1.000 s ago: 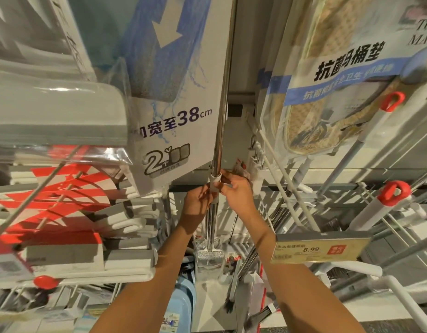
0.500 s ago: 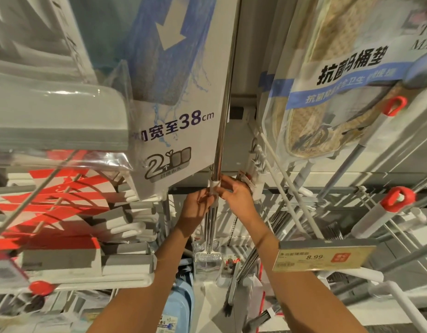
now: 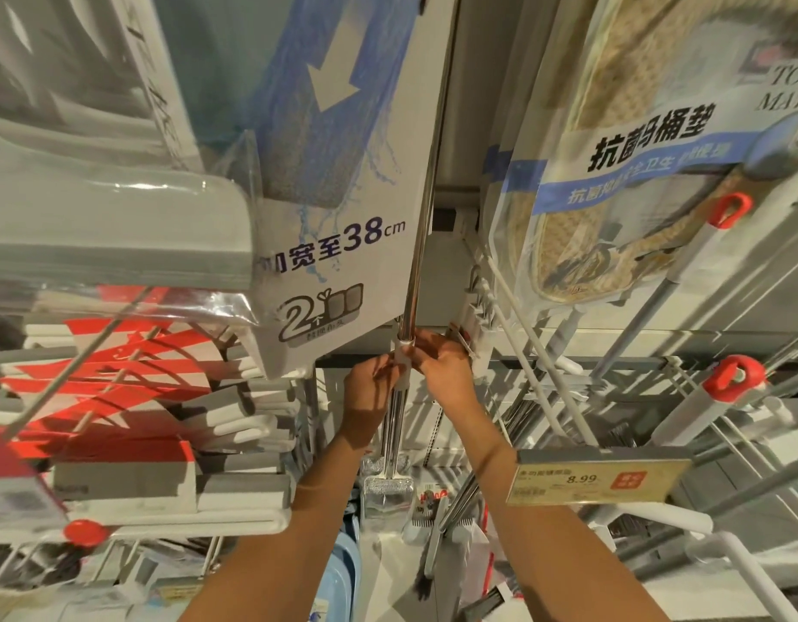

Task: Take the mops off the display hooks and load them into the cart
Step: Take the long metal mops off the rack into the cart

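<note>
1. Several grey-and-white mop heads point(image 3: 173, 482) stacked far left, wrapped with red-striped card, below a clear-bagged grey pad point(image 3: 110, 226).
2. Just right of those, a hanging white package card point(image 3: 343, 244) printed "38cm".
3. Left hand point(image 3: 370, 388) raised to the chrome mop pole point(image 3: 422, 226), fingers curled round it at the white collar point(image 3: 405, 352).
4. Mop pole upright, running from the top of the view down between both hands to its head point(image 3: 386, 487) low among the stock; still within the display, its hook out of sight.
5. Right hand point(image 3: 442, 365) touching the left across the pole, fingers wrapped on the same collar from the other side.
6. Right of the hands, white display hooks point(image 3: 523, 316) jutting out, with a yellow price tag point(image 3: 599, 482) reading 8.99.
7. Above, a bagged toilet mat point(image 3: 612, 208) with blue banner.
8. Far right, two white handles with red loop ends point(image 3: 733, 379), angled upward.
</note>
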A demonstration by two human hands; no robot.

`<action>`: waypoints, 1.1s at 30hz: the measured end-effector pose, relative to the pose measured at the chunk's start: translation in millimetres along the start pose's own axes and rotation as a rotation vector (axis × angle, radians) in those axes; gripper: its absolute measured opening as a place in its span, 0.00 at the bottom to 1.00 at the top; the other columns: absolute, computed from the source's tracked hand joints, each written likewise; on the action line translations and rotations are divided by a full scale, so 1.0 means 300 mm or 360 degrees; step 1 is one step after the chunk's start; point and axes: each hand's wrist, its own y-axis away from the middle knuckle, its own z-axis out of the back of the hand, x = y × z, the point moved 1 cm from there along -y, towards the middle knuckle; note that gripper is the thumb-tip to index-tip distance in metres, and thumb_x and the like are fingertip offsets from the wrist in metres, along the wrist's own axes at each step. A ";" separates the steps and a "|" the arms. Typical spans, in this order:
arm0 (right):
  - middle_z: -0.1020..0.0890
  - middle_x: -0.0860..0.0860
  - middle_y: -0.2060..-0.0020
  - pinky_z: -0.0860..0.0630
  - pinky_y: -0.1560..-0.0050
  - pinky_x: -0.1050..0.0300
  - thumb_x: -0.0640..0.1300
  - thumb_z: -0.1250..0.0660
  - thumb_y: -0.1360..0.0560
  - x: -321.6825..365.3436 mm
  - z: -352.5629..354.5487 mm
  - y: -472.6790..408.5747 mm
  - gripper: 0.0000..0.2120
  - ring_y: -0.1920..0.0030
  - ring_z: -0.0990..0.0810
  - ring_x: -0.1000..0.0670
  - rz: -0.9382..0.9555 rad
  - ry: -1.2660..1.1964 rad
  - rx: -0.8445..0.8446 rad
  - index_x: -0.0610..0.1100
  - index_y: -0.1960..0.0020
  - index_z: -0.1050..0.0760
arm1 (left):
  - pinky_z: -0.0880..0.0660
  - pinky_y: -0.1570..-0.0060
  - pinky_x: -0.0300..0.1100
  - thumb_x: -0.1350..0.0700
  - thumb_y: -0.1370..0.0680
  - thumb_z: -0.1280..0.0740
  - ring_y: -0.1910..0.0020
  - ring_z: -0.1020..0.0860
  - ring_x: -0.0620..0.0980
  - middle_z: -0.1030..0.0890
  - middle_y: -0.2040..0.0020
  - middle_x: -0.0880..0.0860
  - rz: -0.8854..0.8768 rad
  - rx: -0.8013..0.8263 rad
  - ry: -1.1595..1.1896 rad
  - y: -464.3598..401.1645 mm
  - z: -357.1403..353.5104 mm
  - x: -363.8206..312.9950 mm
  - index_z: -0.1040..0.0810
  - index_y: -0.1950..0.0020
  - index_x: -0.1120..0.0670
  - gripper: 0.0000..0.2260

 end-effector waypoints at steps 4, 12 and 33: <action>0.15 0.50 0.48 0.25 0.51 0.60 0.48 0.31 0.20 0.022 -0.010 0.049 0.16 0.50 0.18 0.49 0.0056 0.0127 -0.0083 0.46 0.34 0.21 | 0.24 0.46 0.53 0.38 0.28 0.34 0.53 0.20 0.55 0.16 0.58 0.51 0.0091 -0.0018 0.0113 0.041 0.002 -0.032 0.15 0.57 0.40 0.10; 0.20 0.43 0.40 0.29 0.46 0.72 0.43 0.36 0.17 0.038 -0.036 0.228 0.17 0.44 0.22 0.52 0.0111 -0.0142 -0.0018 0.39 0.30 0.28 | 0.23 0.43 0.37 0.63 0.18 0.37 0.45 0.18 0.44 0.16 0.51 0.42 0.0060 -0.0122 0.0113 0.224 0.029 -0.095 0.22 0.36 0.54 0.12; 0.40 0.61 0.23 0.45 0.26 0.62 0.68 0.45 0.21 0.071 -0.037 0.934 0.32 0.23 0.44 0.61 0.0634 0.0340 0.0501 0.56 0.22 0.38 | 0.32 0.28 0.53 0.32 0.20 0.44 0.22 0.37 0.54 0.35 0.21 0.53 -0.0150 -0.0421 -0.1574 1.091 0.316 -0.258 0.36 0.21 0.46 0.32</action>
